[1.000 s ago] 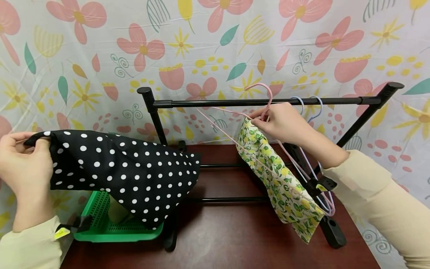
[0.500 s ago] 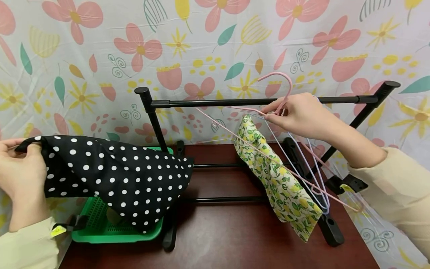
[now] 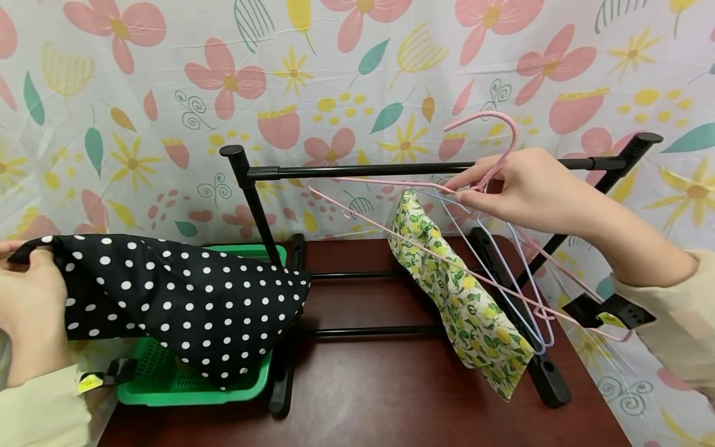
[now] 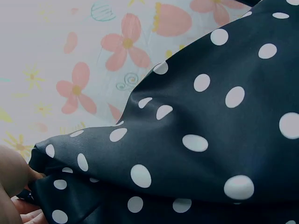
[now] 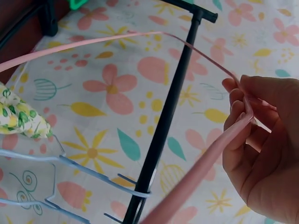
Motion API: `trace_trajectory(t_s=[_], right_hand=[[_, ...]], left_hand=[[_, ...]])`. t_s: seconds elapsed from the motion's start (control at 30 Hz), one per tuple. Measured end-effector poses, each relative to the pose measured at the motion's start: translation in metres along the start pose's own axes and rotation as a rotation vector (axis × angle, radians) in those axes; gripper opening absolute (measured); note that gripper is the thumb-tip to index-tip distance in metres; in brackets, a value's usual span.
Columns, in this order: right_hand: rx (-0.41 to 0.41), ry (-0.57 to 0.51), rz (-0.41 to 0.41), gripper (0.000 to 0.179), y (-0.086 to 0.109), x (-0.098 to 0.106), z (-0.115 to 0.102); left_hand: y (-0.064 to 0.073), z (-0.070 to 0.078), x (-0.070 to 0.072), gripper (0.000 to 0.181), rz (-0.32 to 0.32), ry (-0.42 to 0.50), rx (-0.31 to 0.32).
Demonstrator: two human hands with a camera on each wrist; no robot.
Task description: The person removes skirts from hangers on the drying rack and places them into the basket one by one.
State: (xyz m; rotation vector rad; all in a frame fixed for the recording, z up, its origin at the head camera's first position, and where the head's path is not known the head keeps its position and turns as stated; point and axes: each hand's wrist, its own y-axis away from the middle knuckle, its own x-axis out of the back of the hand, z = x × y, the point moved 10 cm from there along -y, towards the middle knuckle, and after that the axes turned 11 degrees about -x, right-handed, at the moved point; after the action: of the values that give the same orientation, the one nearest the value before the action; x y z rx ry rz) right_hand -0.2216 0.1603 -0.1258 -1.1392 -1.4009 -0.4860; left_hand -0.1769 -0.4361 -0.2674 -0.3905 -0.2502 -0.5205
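In the head view my left hand (image 3: 30,304) pinches one corner of a black cloth with white polka dots (image 3: 184,298). The cloth stretches sideways and droops over a green basket (image 3: 195,397). My right hand (image 3: 525,186) grips a pink hanger (image 3: 391,233) at the base of its hook, in front of the rack's top bar. That hanger's hook (image 3: 497,118) points up above the bar, unattached to it. In the right wrist view the thumb and fingers (image 5: 236,105) close round the pink wire. The left wrist view shows the dotted cloth (image 4: 196,116) running from the fingertips.
A black rack (image 3: 380,169) stands on a dark red-brown table (image 3: 357,397). Blue hangers (image 5: 93,172) hang on its bar at the right, with a lemon-print cloth (image 3: 458,292) beside them. The floral curtain (image 3: 335,81) lies behind.
My right hand has moved right, carrying the pink hanger away from the lemon-print cloth and turning it more toward the camera. My left hand has shifted slightly left and down with the dotted cloth.
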Motion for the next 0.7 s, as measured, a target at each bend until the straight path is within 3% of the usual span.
trace_trajectory(t_s=[0.13, 0.2, 0.43, 0.6, 0.7], right_hand=[[0.032, -0.022, 0.013, 0.012, 0.003, 0.007, -0.001], [0.046, -0.018, 0.020, 0.011, 0.004, 0.008, -0.001], [0.026, -0.003, 0.040, 0.009, 0.010, 0.010, 0.008], [0.036, 0.011, 0.067, 0.015, 0.017, 0.015, 0.013], [0.050, 0.011, 0.089, 0.025, 0.023, 0.019, 0.015]], left_hand=[[-0.002, -0.004, 0.002, 0.024, -0.015, -0.042, 0.004], [-0.001, -0.001, 0.002, 0.025, -0.004, -0.039, -0.024], [0.013, 0.022, 0.000, 0.028, 0.093, -0.142, -0.243], [0.021, 0.035, 0.000, 0.031, 0.162, -0.193, -0.362], [0.024, 0.036, -0.003, 0.019, 0.180, -0.213, -0.410]])
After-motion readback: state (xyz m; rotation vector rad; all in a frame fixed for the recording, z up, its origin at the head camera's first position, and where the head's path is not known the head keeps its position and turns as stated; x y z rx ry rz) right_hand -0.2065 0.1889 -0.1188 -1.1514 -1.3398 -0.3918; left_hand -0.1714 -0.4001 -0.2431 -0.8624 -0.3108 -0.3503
